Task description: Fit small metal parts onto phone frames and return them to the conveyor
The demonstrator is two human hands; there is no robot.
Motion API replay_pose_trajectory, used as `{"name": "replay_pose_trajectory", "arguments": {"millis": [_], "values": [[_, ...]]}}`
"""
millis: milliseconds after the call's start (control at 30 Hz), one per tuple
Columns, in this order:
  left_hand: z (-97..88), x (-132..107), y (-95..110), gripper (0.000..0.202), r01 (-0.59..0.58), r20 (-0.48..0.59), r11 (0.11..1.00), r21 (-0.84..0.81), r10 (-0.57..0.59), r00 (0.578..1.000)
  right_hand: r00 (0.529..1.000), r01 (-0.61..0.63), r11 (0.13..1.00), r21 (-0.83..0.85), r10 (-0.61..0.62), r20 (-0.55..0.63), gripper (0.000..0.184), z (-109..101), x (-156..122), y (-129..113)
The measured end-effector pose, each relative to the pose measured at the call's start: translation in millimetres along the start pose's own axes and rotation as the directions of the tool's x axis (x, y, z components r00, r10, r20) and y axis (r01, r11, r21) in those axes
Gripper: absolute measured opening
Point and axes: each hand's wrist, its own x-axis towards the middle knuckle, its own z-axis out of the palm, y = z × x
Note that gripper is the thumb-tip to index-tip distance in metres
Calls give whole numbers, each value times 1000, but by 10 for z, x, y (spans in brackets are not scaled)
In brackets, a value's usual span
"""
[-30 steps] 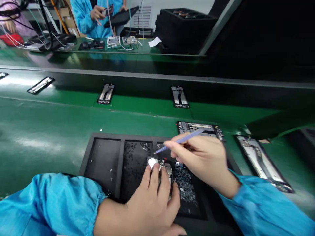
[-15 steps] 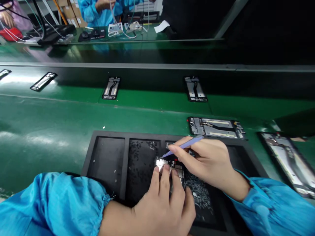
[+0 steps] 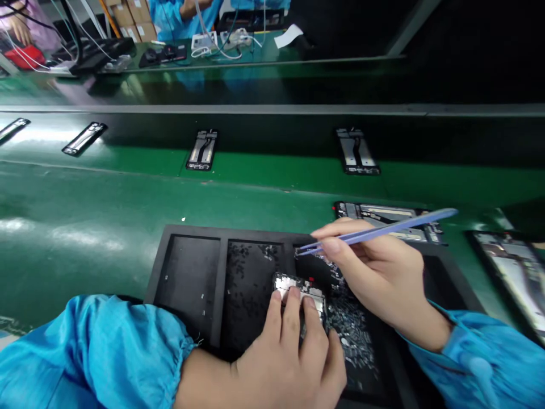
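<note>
My left hand (image 3: 304, 346) holds a partly assembled phone (image 3: 293, 282) over the black tray (image 3: 193, 232), its fingers lying across the silver inner parts. The thumb and the phone's lower part are hidden. In my right hand (image 3: 378, 267) is a pair of lilac tweezers (image 3: 383, 230), slanting down to the left. Their tips are above the tray's divider, up and to the right of the phone's top edge and apart from it. A tiny piece seems to be at the tips, too small to make out. Many small parts (image 3: 351, 332) lie in the tray beside the phone.
An open phone (image 3: 395, 216) lies behind the tray, another (image 3: 506, 272) to its right. More open phones (image 3: 202, 149) stand spaced along the green line (image 3: 272, 170). Across it are cables, a power strip (image 3: 236, 38) and co-workers in blue (image 3: 176, 17) and pink sleeves.
The tweezers have left the phone's top edge, moving up and right, and now lie flatter. My left hand stays on the phone. The whole view has shifted slightly.
</note>
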Motion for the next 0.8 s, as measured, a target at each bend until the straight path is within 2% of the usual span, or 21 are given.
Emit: {"name": "replay_pose_trajectory", "arguments": {"millis": [33,100,200,267,467,600,667,733,800], "values": [[2,-1,3,78,1,-3,1000,3,-1,1000,1000,-28,1000,-6,28,-5,5,3,1,9],[12,-2,14,77,5,-20,1000,14,-4,1000,996,-40,999,-20,42,79,4,25,6,28],[30,-8,32,76,18,-61,999,28,-16,998,974,12,1000,-19,-7,227,10,82,14,59],[39,-12,35,72,30,-80,999,33,-27,996,963,39,999,-21,-32,267,11,115,16,76],[66,-20,24,48,50,-87,998,29,-47,995,969,37,998,-42,-25,247,12,130,12,90],[82,-42,47,49,49,-87,998,28,-47,995,964,15,999,-36,-5,267,14,145,4,94],[51,-32,30,56,40,-83,999,13,-39,996,963,17,1000,-9,-14,269,15,151,4,94],[-13,6,-45,63,28,-55,997,-77,-32,998,970,-6,1000,17,1,242,17,139,11,89],[-85,70,-189,53,54,-30,955,-291,-66,997,980,-92,994,52,81,184,20,101,22,78]]}}
